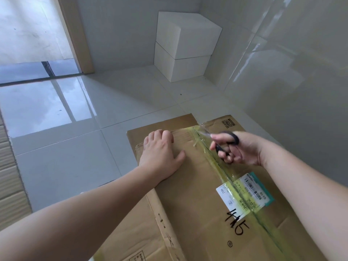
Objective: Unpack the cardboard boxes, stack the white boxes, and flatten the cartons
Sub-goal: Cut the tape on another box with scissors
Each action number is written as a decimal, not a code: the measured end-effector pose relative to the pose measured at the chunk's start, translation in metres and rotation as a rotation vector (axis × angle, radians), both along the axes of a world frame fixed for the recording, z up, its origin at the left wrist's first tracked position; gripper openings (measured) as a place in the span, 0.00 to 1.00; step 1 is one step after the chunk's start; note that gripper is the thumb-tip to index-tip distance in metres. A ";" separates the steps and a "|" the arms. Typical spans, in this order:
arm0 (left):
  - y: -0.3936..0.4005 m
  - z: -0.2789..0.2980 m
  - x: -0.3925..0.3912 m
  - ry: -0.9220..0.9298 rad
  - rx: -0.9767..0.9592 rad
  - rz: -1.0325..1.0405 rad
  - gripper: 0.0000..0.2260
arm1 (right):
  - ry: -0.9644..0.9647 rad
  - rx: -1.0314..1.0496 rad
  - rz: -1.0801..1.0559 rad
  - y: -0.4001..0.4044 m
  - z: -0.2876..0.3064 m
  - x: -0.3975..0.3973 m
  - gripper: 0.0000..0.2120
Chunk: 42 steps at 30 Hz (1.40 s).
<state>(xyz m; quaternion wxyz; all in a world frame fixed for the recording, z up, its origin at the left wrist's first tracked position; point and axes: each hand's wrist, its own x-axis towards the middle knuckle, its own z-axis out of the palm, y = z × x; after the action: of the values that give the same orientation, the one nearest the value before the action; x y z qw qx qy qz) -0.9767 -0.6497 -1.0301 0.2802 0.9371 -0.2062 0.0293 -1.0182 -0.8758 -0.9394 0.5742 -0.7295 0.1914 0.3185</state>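
A brown cardboard box (197, 185) lies on the tiled floor directly under both hands, its top seam sealed with yellowish tape (216, 162). The left hand (160, 153) presses flat on the box top, left of the seam, fingers straight and reaching its far edge, while the right hand (237, 147) grips black-handled scissors (226, 144) over the tape near the far end. Two white boxes (184, 48) sit stacked in the far corner, well apart from the hands.
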 end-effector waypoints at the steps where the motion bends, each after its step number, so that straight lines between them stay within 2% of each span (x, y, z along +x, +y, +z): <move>1: 0.000 0.000 0.000 0.000 -0.009 0.002 0.16 | 0.031 -0.006 -0.004 -0.005 -0.005 -0.011 0.26; 9: 0.001 -0.001 -0.001 -0.015 -0.026 -0.005 0.15 | 0.033 0.145 -0.094 -0.016 -0.023 -0.037 0.21; 21: 0.001 -0.005 0.000 -0.027 -0.007 -0.023 0.15 | -0.061 0.042 -0.172 0.010 -0.026 0.005 0.22; 28: -0.001 -0.006 0.001 -0.045 0.003 -0.017 0.15 | -0.038 -0.077 -0.152 0.011 -0.023 0.015 0.21; 33: 0.001 -0.005 0.004 -0.020 -0.008 -0.007 0.15 | -0.146 0.032 -0.209 0.003 -0.011 0.009 0.23; 34: 0.000 -0.004 0.004 -0.019 0.005 -0.009 0.15 | -0.170 0.017 -0.217 0.000 -0.006 0.005 0.24; 36: 0.000 -0.002 0.006 -0.025 0.038 -0.009 0.17 | -0.149 -0.147 -0.168 -0.007 0.001 -0.009 0.25; 39: -0.001 0.003 0.013 -0.036 0.090 0.006 0.19 | -0.049 -0.430 -0.074 -0.019 0.001 -0.039 0.17; 42: -0.013 0.011 0.021 -0.132 0.215 -0.048 0.23 | -0.004 -0.631 -0.099 -0.036 -0.006 -0.069 0.14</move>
<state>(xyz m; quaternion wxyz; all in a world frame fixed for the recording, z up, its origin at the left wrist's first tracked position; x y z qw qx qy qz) -0.9554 -0.6624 -1.0187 0.1646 0.9526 -0.2484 0.0618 -1.0870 -0.9120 -0.9458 0.3347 -0.8621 0.3148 0.2136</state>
